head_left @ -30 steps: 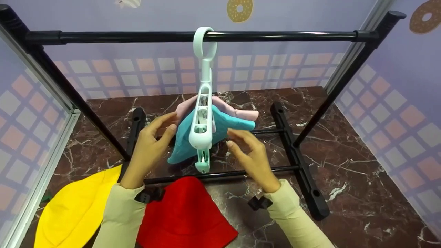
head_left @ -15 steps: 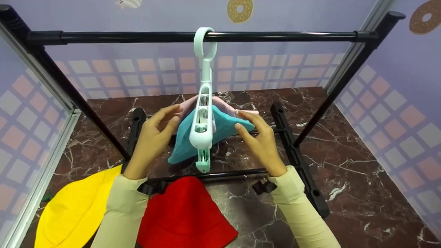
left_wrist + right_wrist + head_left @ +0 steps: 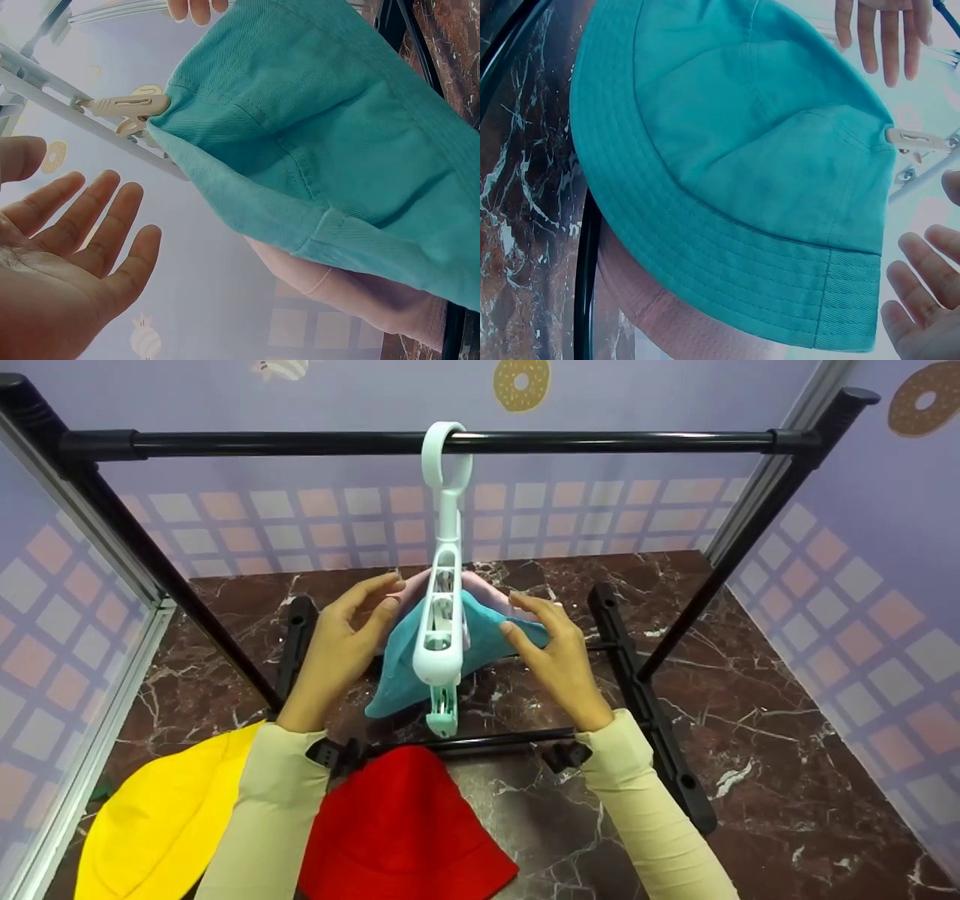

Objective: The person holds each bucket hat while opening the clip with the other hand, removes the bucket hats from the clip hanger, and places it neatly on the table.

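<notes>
A white hanger (image 3: 437,666) with clips hangs by its ring from the rack's black top bar. From one of its clips (image 3: 129,105) hangs a teal bucket hat (image 3: 727,142), pinched at the crown, with a pink hat (image 3: 337,292) behind it. My left hand (image 3: 337,652) is raised at the hanger's left, fingers spread, beside the hats. On the other side, my right hand (image 3: 553,656) has its fingers loosely bent near the teal hat's right part. Both wrist views show the hands apart from the cloth and holding nothing. A pale green clip (image 3: 442,725) hangs at the hanger's near end.
A red bucket hat (image 3: 405,832) and a yellow hat (image 3: 169,810) lie in front on the dark marbled surface (image 3: 780,780). The black rack (image 3: 600,442) frames the hanger, with feet left and right. Patterned walls enclose the back and sides.
Both hands have moved forward along the hanger's sides. My right hand went out to the right, then came slightly back in. The hanger and hats look the same.
</notes>
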`<state>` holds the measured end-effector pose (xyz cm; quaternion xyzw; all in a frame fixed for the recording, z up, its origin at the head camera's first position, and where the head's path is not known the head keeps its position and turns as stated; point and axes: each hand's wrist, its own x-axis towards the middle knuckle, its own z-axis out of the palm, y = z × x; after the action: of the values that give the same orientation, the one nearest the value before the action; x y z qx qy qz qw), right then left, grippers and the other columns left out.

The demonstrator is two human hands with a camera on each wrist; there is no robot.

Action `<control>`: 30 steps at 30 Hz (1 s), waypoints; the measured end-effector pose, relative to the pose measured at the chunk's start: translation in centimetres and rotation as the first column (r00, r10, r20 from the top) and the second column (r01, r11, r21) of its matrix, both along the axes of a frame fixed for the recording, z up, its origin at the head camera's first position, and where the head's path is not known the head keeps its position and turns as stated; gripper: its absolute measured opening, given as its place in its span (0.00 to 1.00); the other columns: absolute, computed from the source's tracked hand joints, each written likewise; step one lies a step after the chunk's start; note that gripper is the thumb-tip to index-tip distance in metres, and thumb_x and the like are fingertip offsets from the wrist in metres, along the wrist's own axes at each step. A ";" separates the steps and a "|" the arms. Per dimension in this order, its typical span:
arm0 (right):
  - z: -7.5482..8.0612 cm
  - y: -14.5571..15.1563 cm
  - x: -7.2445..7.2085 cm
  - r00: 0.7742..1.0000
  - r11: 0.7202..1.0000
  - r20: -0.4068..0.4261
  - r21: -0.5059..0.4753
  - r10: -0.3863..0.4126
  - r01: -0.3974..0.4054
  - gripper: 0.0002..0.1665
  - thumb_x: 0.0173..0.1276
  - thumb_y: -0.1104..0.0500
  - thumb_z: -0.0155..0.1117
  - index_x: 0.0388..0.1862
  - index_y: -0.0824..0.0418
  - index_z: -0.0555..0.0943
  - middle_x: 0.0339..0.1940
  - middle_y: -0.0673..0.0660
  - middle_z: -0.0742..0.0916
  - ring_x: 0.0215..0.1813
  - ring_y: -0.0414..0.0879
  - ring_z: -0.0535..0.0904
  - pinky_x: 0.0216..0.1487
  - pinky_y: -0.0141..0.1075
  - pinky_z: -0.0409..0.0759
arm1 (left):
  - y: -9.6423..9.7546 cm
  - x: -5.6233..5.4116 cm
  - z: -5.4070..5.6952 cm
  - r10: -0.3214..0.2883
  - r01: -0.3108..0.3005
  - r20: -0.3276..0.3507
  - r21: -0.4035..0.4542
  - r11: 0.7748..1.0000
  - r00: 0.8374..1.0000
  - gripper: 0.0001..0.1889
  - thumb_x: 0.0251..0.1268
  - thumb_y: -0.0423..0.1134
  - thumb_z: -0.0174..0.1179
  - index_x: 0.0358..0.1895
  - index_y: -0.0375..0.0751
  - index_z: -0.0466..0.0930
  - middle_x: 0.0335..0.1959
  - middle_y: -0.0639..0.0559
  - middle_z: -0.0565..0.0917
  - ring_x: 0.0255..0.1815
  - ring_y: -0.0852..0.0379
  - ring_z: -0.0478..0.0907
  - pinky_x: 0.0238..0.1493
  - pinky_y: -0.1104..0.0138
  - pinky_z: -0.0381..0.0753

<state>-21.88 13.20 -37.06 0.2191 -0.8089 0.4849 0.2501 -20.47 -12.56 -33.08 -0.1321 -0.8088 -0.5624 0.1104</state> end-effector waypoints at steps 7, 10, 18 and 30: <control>0.1 -0.5 -0.4 1.000 0.999 0.005 0.033 -0.010 0.010 0.24 0.65 0.57 0.66 0.58 0.64 0.79 0.54 0.60 0.84 0.61 0.51 0.77 0.68 0.41 0.67 | 0.6 -0.8 0.6 -0.019 0.019 -0.008 0.017 1.000 1.000 0.21 0.72 0.43 0.54 0.64 0.42 0.73 0.59 0.48 0.79 0.59 0.56 0.76 0.61 0.62 0.74; 0.2 -0.8 -0.6 1.000 0.999 -0.002 0.049 -0.007 0.007 0.23 0.65 0.57 0.66 0.58 0.65 0.79 0.54 0.60 0.85 0.61 0.51 0.77 0.65 0.41 0.70 | 1.0 -1.1 0.7 -0.021 0.021 0.012 0.027 0.999 1.000 0.22 0.71 0.45 0.55 0.65 0.43 0.72 0.59 0.49 0.79 0.59 0.58 0.76 0.61 0.64 0.74; 0.4 -1.5 -1.1 1.000 0.998 0.026 0.068 -0.011 0.009 0.24 0.65 0.56 0.66 0.58 0.65 0.79 0.54 0.61 0.84 0.60 0.52 0.77 0.64 0.43 0.71 | 2.0 -1.6 1.7 -0.029 0.030 -0.020 0.040 0.999 0.999 0.20 0.71 0.38 0.55 0.63 0.36 0.73 0.58 0.39 0.80 0.58 0.46 0.78 0.60 0.57 0.75; 0.7 -2.2 -1.8 0.994 0.996 0.102 0.085 0.028 -0.037 0.26 0.65 0.55 0.66 0.60 0.65 0.77 0.58 0.62 0.82 0.63 0.55 0.75 0.65 0.44 0.71 | 2.8 -3.4 1.7 -0.068 0.069 -0.035 0.017 0.997 0.997 0.22 0.71 0.39 0.55 0.65 0.36 0.71 0.59 0.39 0.79 0.59 0.47 0.77 0.61 0.57 0.75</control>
<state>-23.66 11.02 -36.34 0.2183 -0.8370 0.4638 0.1914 -23.85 -9.78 -31.40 -0.1684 -0.7966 -0.5708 0.1062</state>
